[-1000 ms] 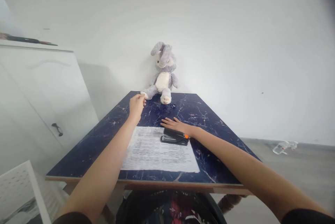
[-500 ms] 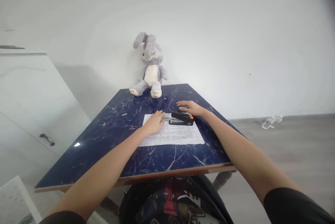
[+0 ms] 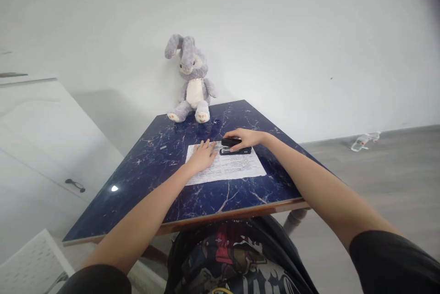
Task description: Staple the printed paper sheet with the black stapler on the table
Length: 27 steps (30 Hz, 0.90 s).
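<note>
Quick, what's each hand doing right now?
Left hand: open, palm down on the paper, fingers spread.
Right hand: closed on the stapler, thumb on the near side.

The print on the paper (image 3: 237,165) and shirt (image 3: 240,257) (small or blurred) cannot be read.

The right hand (image 3: 243,138) now grips the stapler (image 3: 244,151) (beside it earlier).

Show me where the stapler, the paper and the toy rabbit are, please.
Stapler (image 3: 230,141): head view, on its black upper arm.
Paper (image 3: 235,165): head view, on its bare printed part, below the stapler in the picture.
Toy rabbit (image 3: 195,92): head view, on its white belly.
</note>
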Each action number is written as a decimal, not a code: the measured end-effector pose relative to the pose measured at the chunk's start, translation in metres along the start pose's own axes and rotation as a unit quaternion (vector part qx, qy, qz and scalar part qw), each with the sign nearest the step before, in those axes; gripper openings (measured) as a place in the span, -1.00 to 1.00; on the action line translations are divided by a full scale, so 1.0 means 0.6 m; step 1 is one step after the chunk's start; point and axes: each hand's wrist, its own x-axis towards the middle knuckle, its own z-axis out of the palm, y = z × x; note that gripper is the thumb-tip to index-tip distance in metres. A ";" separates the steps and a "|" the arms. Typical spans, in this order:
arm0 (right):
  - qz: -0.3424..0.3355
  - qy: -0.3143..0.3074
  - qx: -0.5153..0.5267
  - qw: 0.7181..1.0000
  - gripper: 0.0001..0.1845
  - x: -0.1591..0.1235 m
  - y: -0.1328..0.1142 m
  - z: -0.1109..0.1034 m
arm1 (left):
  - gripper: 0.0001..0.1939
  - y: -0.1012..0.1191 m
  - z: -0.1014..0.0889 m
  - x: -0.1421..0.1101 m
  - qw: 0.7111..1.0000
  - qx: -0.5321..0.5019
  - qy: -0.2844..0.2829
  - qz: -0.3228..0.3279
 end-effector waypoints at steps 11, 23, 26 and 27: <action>-0.010 0.007 -0.028 1.000 -0.74 0.001 -0.013 -0.008 | -0.75 0.000 -0.035 0.004 0.992 -0.015 0.102 0.071; 0.049 0.054 -0.076 0.994 -0.71 -0.005 0.015 -0.013 | -0.72 -0.004 -0.019 0.022 0.993 -0.006 0.086 0.081; 0.053 0.060 -0.078 0.994 -0.69 -0.007 0.016 -0.015 | -0.73 0.002 -0.028 0.018 0.995 0.001 0.076 0.069; 0.054 0.062 -0.080 0.993 -0.68 -0.007 0.016 -0.015 | -0.73 0.003 -0.030 0.017 0.995 0.000 0.072 0.064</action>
